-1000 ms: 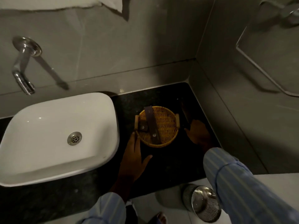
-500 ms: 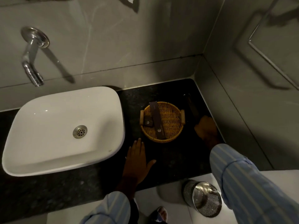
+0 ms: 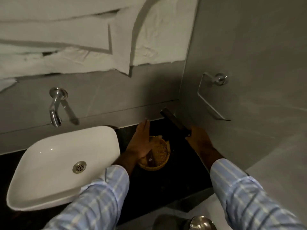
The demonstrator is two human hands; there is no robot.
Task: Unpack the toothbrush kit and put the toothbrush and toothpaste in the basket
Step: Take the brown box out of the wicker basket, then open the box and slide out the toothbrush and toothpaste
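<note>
A long dark toothbrush kit box [image 3: 175,121] is lifted above the black counter, and my right hand [image 3: 198,137] grips its near end. The box slants up and to the left toward the wall. My left hand [image 3: 141,141] hovers flat with fingers apart over the round wicker basket [image 3: 160,156], covering its left half. Inside the basket another dark box [image 3: 150,159] shows just below my left palm.
A white basin [image 3: 63,165] fills the left of the black counter [image 3: 174,183], under a chrome wall tap [image 3: 55,107]. A chrome towel ring [image 3: 213,95] hangs on the right wall. A steel bin [image 3: 201,223] stands on the floor below. White towels [image 3: 66,39] hang above.
My right hand has lifted the long dark box off the counter beside the basket. My left hand rose from the counter to above the basket. The view tilted upward.
</note>
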